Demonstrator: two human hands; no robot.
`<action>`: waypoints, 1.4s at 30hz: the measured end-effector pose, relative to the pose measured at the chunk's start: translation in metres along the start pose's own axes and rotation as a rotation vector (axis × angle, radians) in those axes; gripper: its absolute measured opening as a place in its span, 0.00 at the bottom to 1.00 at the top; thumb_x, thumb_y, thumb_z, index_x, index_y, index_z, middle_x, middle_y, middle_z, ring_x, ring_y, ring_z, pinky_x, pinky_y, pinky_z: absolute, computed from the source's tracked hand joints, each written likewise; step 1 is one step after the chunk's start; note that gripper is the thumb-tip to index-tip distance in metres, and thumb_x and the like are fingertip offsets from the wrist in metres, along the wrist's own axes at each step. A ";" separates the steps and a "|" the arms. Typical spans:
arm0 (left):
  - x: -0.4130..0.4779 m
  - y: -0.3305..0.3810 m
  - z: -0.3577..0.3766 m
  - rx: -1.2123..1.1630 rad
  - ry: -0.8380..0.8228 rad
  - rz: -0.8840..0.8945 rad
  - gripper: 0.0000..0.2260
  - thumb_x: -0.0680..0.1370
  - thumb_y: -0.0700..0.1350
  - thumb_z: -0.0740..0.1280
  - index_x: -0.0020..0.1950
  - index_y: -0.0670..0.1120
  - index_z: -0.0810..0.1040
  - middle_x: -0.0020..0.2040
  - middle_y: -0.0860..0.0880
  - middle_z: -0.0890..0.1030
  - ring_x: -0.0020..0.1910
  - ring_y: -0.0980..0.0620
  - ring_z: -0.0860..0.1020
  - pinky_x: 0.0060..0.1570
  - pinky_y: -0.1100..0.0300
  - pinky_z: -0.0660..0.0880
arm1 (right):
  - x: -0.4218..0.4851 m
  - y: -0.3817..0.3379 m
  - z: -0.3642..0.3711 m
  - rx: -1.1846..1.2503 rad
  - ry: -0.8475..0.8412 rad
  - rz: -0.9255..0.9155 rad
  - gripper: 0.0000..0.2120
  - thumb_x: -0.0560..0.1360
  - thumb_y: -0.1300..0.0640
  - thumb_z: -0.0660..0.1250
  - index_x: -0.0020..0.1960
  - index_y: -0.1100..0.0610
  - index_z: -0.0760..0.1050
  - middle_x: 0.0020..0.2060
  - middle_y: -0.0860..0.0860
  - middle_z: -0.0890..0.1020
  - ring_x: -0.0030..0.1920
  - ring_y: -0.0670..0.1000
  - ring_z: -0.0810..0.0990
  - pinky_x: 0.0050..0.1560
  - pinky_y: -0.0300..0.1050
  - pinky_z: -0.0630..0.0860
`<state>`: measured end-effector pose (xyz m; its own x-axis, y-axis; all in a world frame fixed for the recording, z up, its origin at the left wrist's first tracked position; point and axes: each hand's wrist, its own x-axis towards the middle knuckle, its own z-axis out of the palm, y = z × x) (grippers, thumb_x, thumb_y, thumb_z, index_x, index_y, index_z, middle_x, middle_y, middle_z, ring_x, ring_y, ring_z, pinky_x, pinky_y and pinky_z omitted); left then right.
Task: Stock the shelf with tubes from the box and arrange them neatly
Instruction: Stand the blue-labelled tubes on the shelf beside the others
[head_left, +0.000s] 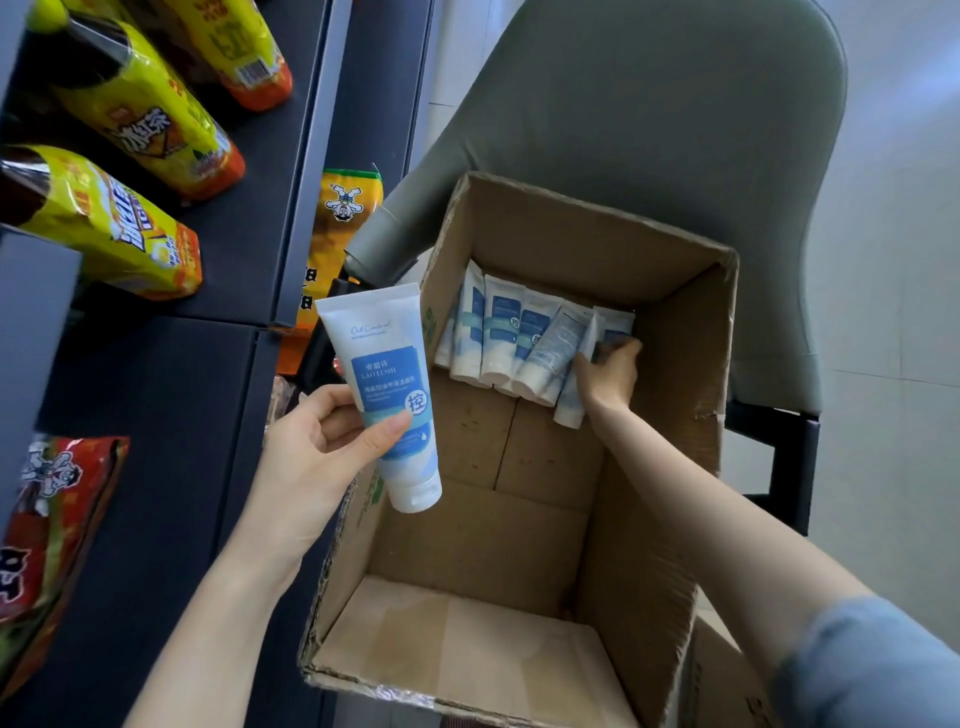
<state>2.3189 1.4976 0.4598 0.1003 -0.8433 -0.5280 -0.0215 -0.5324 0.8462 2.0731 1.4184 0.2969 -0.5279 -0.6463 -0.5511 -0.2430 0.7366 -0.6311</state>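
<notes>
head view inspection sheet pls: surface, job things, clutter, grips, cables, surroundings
surface: dark grey shelf at left, holding drinks and snacks
job's things: open brown cardboard box; row of white-and-blue plastic tubes leaning at its far wall; one lifted tube of the same kind, cap down, beside the box
clutter: yellow-labelled tea bottles; red snack bag; yellow snack packet
grips: left grip pinches the lifted tube; right grip curls round the rightmost tube in the box
cables: nothing seen
surroundings: grey-green padded chair behind the box
</notes>
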 end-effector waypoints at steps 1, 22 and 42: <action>0.001 0.000 0.000 0.000 -0.004 -0.001 0.16 0.66 0.47 0.72 0.52 0.45 0.78 0.47 0.53 0.85 0.46 0.59 0.83 0.40 0.72 0.75 | 0.001 0.001 0.003 -0.033 -0.010 -0.009 0.21 0.75 0.63 0.66 0.66 0.62 0.63 0.64 0.60 0.70 0.63 0.59 0.72 0.64 0.54 0.71; 0.015 -0.002 0.009 -0.008 -0.047 -0.021 0.17 0.65 0.50 0.72 0.52 0.47 0.78 0.48 0.52 0.85 0.48 0.57 0.82 0.43 0.70 0.76 | 0.005 0.035 -0.007 -0.073 -0.466 0.070 0.33 0.74 0.57 0.70 0.72 0.58 0.58 0.66 0.56 0.71 0.65 0.56 0.72 0.63 0.54 0.73; -0.087 0.040 -0.040 -0.100 0.192 0.144 0.15 0.64 0.50 0.72 0.49 0.48 0.78 0.44 0.53 0.85 0.43 0.56 0.83 0.38 0.64 0.80 | -0.155 -0.033 -0.044 0.599 -0.773 0.148 0.27 0.62 0.44 0.73 0.55 0.55 0.71 0.44 0.53 0.82 0.39 0.50 0.84 0.37 0.47 0.80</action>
<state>2.3494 1.5525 0.5421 0.2906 -0.8755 -0.3862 0.0479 -0.3898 0.9197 2.1273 1.5032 0.4266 0.2090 -0.6651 -0.7169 0.3468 0.7359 -0.5816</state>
